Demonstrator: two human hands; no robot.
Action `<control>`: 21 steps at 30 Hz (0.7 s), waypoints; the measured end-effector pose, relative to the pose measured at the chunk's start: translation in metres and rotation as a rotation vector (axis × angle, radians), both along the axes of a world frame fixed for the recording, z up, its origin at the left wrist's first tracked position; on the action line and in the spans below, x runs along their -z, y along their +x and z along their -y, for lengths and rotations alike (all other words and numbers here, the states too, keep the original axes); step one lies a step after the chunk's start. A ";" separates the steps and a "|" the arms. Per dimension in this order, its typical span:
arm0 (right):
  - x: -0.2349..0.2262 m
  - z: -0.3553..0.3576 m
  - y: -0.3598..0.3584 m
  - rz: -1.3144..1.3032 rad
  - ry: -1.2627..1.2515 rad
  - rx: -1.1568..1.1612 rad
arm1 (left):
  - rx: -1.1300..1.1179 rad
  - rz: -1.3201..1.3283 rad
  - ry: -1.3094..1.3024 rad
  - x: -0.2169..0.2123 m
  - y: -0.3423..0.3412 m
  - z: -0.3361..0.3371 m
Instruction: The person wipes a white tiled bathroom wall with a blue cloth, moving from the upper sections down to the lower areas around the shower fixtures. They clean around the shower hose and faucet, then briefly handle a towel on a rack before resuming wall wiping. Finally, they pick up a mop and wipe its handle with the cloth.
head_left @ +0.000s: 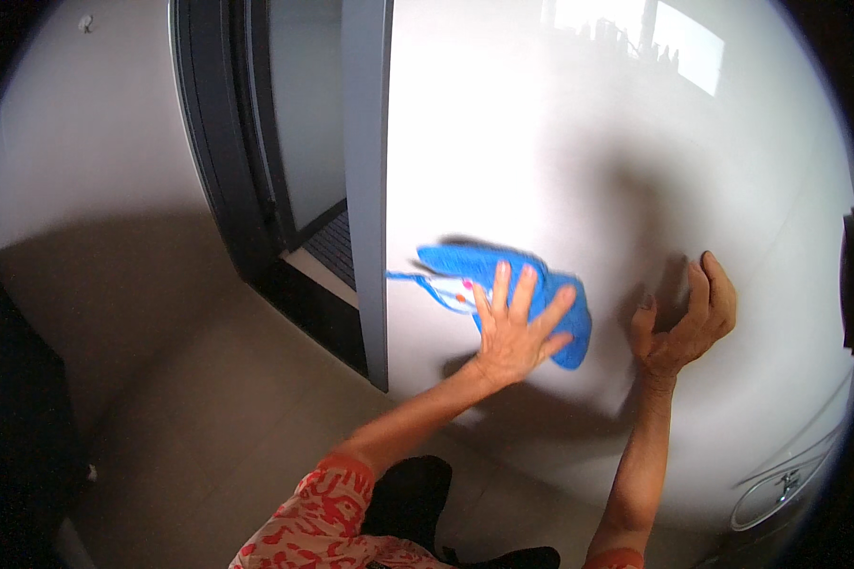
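Observation:
A blue cloth (565, 318) is spread unevenly against the white wall, with a pale patch, coloured dots and a thin blue loop at its left end. My left hand (514, 332) lies on it with the fingers spread flat, pressing it to the wall. To the right, my right hand (688, 322) is raised at the wall, fingers bent and thumb apart, with nothing in it. Whether its fingertips touch the wall I cannot tell.
Left of the cloth stands a grey door frame (368, 190) with a dark doorway. A shower hose (745, 507) and metal fitting are at the lower right. A small hook (85, 24) is on the left wall. Tiled floor (228, 427) lies below.

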State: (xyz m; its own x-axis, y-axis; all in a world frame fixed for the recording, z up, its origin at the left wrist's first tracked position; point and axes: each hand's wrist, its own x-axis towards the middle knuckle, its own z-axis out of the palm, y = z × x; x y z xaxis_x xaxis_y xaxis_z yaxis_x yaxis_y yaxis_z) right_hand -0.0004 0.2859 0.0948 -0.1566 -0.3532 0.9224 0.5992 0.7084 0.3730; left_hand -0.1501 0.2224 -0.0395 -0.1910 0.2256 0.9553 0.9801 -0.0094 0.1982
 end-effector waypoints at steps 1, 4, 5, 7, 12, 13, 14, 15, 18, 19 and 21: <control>-0.001 -0.001 -0.012 0.009 -0.010 0.015 | 0.034 -0.009 -0.041 0.012 -0.005 -0.001; -0.023 0.001 -0.051 0.034 -0.017 0.004 | 0.141 -0.093 -0.232 0.033 -0.025 0.001; -0.028 0.002 -0.067 0.034 -0.020 -0.017 | 0.207 -0.087 -0.347 0.035 -0.041 0.001; -0.033 0.007 -0.097 0.029 -0.027 -0.043 | 0.345 -0.082 -0.585 0.029 -0.075 0.011; -0.035 0.026 -0.169 0.033 -0.015 -0.088 | 0.101 -0.460 -0.189 -0.036 -0.183 0.035; -0.035 0.031 -0.186 0.029 -0.015 -0.086 | 0.067 -0.425 -0.119 -0.050 -0.203 0.041; -0.036 0.036 -0.203 0.024 -0.013 -0.086 | 0.050 -0.400 -0.123 -0.064 -0.225 0.046; -0.037 0.041 -0.218 0.024 -0.012 -0.078 | 0.041 -0.371 -0.124 -0.077 -0.245 0.049; -0.034 0.059 -0.272 0.026 -0.034 -0.044 | -0.062 -0.520 0.015 -0.120 -0.314 0.073; -0.033 0.066 -0.291 0.025 -0.033 -0.036 | -0.080 -0.526 0.000 -0.128 -0.341 0.080; -0.032 0.077 -0.326 0.029 -0.030 -0.006 | -0.114 -0.543 0.020 -0.148 -0.391 0.094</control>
